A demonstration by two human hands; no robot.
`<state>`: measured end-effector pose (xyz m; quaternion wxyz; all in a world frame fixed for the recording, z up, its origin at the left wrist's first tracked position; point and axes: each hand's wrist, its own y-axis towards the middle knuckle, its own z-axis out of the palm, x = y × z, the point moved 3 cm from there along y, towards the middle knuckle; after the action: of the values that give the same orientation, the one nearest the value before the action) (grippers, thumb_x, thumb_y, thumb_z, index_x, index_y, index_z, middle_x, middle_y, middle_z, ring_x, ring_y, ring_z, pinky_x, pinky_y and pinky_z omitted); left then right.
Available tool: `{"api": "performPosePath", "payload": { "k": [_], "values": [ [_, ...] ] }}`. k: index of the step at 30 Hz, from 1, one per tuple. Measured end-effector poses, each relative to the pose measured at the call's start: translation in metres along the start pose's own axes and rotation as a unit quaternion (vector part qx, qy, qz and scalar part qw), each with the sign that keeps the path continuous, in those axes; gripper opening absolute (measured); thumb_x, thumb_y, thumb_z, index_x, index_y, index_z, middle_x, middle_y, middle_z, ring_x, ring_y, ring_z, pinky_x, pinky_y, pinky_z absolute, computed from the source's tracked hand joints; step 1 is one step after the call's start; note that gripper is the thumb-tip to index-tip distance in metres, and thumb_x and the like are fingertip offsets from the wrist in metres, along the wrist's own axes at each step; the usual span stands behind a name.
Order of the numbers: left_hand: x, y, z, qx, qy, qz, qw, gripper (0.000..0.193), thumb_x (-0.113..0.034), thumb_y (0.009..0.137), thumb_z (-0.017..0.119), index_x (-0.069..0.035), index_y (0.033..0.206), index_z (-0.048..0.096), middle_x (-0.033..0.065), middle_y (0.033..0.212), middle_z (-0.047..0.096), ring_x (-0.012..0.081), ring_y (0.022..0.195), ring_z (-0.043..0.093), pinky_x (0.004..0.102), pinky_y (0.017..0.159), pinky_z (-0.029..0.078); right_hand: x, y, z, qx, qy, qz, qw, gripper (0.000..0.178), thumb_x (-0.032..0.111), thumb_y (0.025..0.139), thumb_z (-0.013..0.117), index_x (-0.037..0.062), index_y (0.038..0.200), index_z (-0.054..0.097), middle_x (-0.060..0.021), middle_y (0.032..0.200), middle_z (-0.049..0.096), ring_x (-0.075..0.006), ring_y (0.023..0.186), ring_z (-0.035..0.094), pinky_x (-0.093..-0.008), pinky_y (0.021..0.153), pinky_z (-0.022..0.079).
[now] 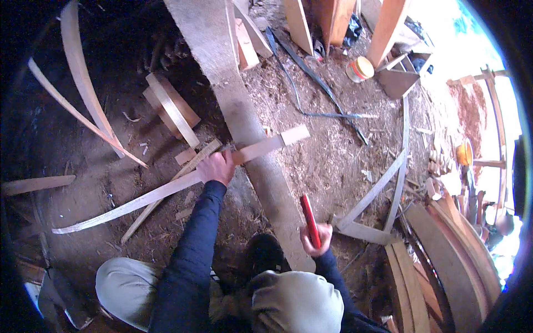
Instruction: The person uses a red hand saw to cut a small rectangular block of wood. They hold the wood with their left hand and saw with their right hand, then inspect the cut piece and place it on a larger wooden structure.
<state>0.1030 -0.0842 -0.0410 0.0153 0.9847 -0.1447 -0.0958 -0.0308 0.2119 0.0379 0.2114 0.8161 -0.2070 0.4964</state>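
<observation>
Your left hand (217, 167) wraps around a curved wooden piece (261, 149) slanting near left to far right across the beam (244, 116), your right hand (318, 241), apart at near right, clasping a red tool (311, 221).

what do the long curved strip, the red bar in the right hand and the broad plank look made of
Long curved strip: probably bare wood, pale tan with no evident coating.
Red bar: plastic or painted metal, I can't tell; its colour is even and bright.
Broad plank: likely rough, unfinished wood, judging by its dull, greyish-brown, mottled face.
</observation>
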Motion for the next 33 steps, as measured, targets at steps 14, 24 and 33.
{"api": "performPosePath", "payload": {
  "k": [14,24,33],
  "values": [
    [0.005,0.013,-0.001,0.118,-0.016,-0.020,0.993,0.048,-0.044,0.086,0.047,-0.004,0.073,0.070,0.0196,0.075,0.066,0.0383,0.071,0.065,0.0463,0.068,0.052,-0.004,0.066,0.005,0.073,-0.021,0.034,0.997,0.014,0.008,0.072,0.062,0.0045,0.062,0.054,-0.0102,0.048,0.044,-0.0175,0.038,0.046,-0.0294,0.043,0.039],
    [0.018,0.016,0.009,0.087,0.019,-0.026,0.996,0.052,-0.048,0.087,0.045,-0.006,0.073,0.070,0.0178,0.074,0.067,0.0346,0.069,0.066,0.0451,0.065,0.052,0.001,0.082,0.018,0.060,-0.007,0.037,0.997,0.017,0.010,0.074,0.064,0.0054,0.061,0.053,-0.0065,0.046,0.044,-0.0152,0.038,0.047,-0.0291,0.043,0.040],
    [0.011,0.012,0.010,0.076,0.037,-0.022,0.996,0.052,-0.048,0.087,0.044,-0.006,0.073,0.071,0.0174,0.072,0.067,0.0340,0.069,0.066,0.0445,0.066,0.052,0.005,0.102,0.025,0.042,0.015,0.032,0.998,0.016,0.009,0.073,0.064,0.0041,0.063,0.052,-0.0091,0.048,0.043,-0.0141,0.040,0.047,-0.0295,0.043,0.038]
  ]
}}
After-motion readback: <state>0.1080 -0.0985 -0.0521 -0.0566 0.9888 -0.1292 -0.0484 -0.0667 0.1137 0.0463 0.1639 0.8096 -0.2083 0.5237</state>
